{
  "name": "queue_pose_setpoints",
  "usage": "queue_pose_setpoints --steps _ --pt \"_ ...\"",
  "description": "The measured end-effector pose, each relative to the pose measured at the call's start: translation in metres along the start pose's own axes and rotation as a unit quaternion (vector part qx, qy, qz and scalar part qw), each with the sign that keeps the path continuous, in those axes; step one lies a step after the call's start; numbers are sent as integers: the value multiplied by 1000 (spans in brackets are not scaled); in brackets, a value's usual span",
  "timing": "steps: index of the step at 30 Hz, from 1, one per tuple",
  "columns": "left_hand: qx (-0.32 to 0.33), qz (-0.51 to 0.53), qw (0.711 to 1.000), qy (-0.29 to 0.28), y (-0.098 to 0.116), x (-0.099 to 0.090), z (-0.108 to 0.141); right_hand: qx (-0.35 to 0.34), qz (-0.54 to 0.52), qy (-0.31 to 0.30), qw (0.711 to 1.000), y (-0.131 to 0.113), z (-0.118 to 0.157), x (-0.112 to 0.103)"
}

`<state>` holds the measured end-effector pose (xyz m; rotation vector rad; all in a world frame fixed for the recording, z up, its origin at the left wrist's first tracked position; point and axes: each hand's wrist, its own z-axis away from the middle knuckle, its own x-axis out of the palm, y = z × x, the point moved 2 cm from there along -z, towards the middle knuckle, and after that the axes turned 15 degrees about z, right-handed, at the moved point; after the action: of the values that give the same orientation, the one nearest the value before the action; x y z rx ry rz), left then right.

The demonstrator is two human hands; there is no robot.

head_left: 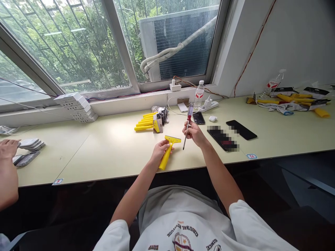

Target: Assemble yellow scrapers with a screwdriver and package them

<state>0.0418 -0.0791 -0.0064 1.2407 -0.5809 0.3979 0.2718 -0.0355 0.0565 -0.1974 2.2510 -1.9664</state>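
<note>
My left hand (160,152) is closed round a yellow scraper (165,158), its wide head up and its handle slanting down toward the table's front edge. In my right hand (195,133) is a screwdriver (189,116) with a clear and red handle. Its shaft points down, with the tip beside the scraper's head and apart from it. Behind my hands lies a row of several yellow scrapers (145,122), the nearest with a cardboard piece at its head.
Two dark phones (242,129) lie at the right, with another phone (199,118) and a white earbud case (213,118) behind. A water bottle (199,94) stands near the power strip (210,105). White boxes (78,107) are stacked by the window. A co-worker's hand (9,149) is at far left.
</note>
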Motion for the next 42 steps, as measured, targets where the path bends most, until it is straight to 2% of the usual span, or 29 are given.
queue_pose_setpoints --steps 5,8,11,13,15,19,21,28,35,42 --pt "3 -11 1000 1 1 4 4 -10 -14 34 999 -16 10 5" --pt "9 -22 1000 -5 1 6 7 -25 44 93 994 -18 15 2" --pt "15 -32 999 -10 1 7 9 -84 101 177 975 -21 18 0" --pt "15 -37 999 -10 1 7 9 -113 98 206 967 -25 18 1" --pt "13 -39 999 -8 0 7 9 -115 66 205 970 -28 19 4" --pt "11 -36 999 -4 -1 6 7 -64 -1 138 988 -35 22 9" --pt "10 -37 999 -1 0 6 7 -63 -8 121 991 -39 26 8" --pt "10 -40 999 4 1 7 10 -165 45 205 964 -53 40 5" --pt "13 -44 999 3 2 9 11 -231 82 180 953 -49 47 19" --pt "15 -39 999 -6 2 9 11 -224 94 186 952 -45 44 23"
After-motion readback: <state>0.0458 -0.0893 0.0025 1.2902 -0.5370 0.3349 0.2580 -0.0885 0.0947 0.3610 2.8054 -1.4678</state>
